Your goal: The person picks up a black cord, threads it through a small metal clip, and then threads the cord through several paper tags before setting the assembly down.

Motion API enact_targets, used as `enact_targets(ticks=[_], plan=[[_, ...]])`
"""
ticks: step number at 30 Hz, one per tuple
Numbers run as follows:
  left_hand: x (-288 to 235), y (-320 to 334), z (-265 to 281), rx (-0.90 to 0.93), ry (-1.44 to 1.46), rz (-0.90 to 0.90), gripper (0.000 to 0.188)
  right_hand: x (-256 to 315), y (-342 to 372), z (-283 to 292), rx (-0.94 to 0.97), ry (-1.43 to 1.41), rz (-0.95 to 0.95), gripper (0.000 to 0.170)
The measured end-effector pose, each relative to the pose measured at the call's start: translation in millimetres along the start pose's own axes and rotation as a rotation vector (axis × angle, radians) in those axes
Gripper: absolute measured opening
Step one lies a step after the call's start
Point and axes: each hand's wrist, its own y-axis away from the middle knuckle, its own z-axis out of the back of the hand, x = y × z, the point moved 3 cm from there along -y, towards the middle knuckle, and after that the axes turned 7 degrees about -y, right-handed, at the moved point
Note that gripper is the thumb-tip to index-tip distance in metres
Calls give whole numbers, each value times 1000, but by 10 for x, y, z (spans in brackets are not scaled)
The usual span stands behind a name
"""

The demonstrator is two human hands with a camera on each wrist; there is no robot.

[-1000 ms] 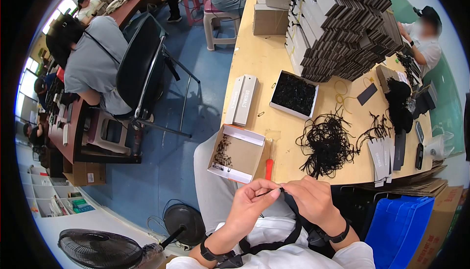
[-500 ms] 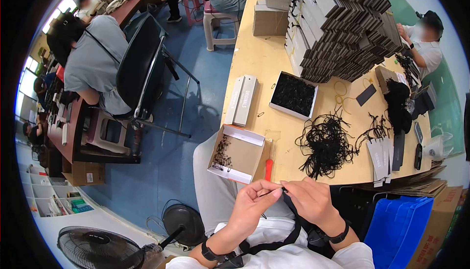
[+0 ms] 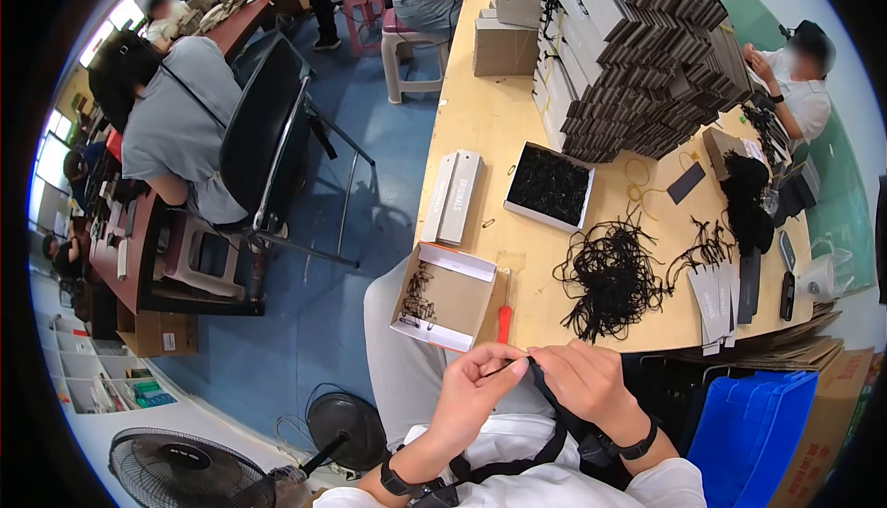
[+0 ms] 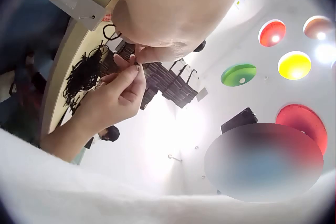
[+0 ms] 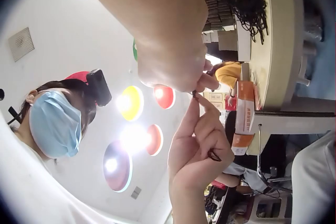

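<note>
Over the lap in the head view, the left hand (image 3: 478,394) and the right hand (image 3: 589,383) meet fingertip to fingertip. Between them is a thin black cord (image 3: 505,367), pinched by thumb and forefinger on each side. A small dark knot or end (image 5: 193,93) shows at the fingertips in the right wrist view, and a cord loop (image 5: 214,155) comes out of the left hand's curled fingers. What exactly the right fingertips pinch is too small to tell. A tangled pile of black cords (image 3: 610,277) lies on the table just beyond the hands.
An open box of pins (image 3: 465,291) and a red-handled tool (image 3: 504,323) lie near the table edge. Beyond are a box of black pieces (image 3: 550,186), grey tags (image 3: 453,197) and tall tag stacks (image 3: 637,64). A blue bin (image 3: 753,434) stands at right.
Both hands stay together with the cord, their fingertips shifting slightly. The head view has tilted a little, moving the table items slightly. The person across the table has moved their hands.
</note>
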Motion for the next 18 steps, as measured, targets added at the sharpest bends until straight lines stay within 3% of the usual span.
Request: enact_targets(ticks=[2, 4, 7, 10, 12, 13, 15, 18], plan=[[-9, 18, 5, -53, -137, -77, 13, -21, 23, 1, 18, 37, 29, 31], [-101, 82, -8, -155, -481, -237, 14, -30, 30, 3, 37, 71, 58, 28], [-180, 120, -63, -205, -603, -331, 12, -44, 25, 16, 49, 60, 66, 31], [-146, 122, -25, -184, -525, -302, 15, -82, 45, 6, 78, -23, 9, 29], [-132, 112, 3, -148, -490, -258, 16, -165, 73, -34, 49, -379, -145, 29], [-121, 104, 5, -113, -455, -215, 16, -148, 50, -22, 49, -379, -145, 29], [-130, 100, -9, -81, -406, -198, 17, -135, -1, -8, 45, -673, -329, 29], [-28, 52, -46, -24, -277, -181, 16, -117, 5, -29, 97, -650, -336, 32]])
